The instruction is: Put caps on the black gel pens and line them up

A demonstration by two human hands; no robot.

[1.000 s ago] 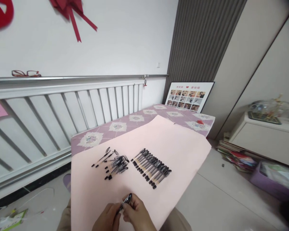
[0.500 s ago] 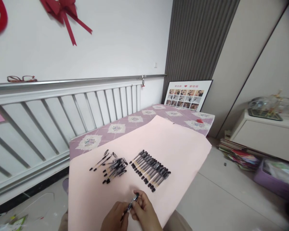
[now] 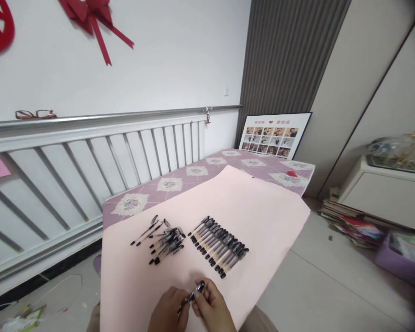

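Both my hands meet at the near edge of a large pink paper sheet point(image 3: 249, 203). My left hand point(image 3: 166, 311) and my right hand point(image 3: 212, 309) are closed together on one black capped pen point(image 3: 196, 291), which points up and to the right between my fingers. Beyond them, a tidy row of black pens point(image 3: 218, 244) lies side by side on the sheet. To its left sits a loose heap of black pens point(image 3: 162, 240), some crossing one another.
The sheet covers a table with a purple patterned cloth point(image 3: 193, 173). A white slatted rail point(image 3: 90, 147) runs along the left, with red glasses point(image 3: 34, 114) on top. A photo board point(image 3: 273, 136) leans at the far end. Books point(image 3: 349, 223) and a purple bin point(image 3: 404, 258) sit on the floor right.
My hands with the pen have shifted slightly right and forward toward the row. The view has swung a little; the pens on the sheet have not moved.
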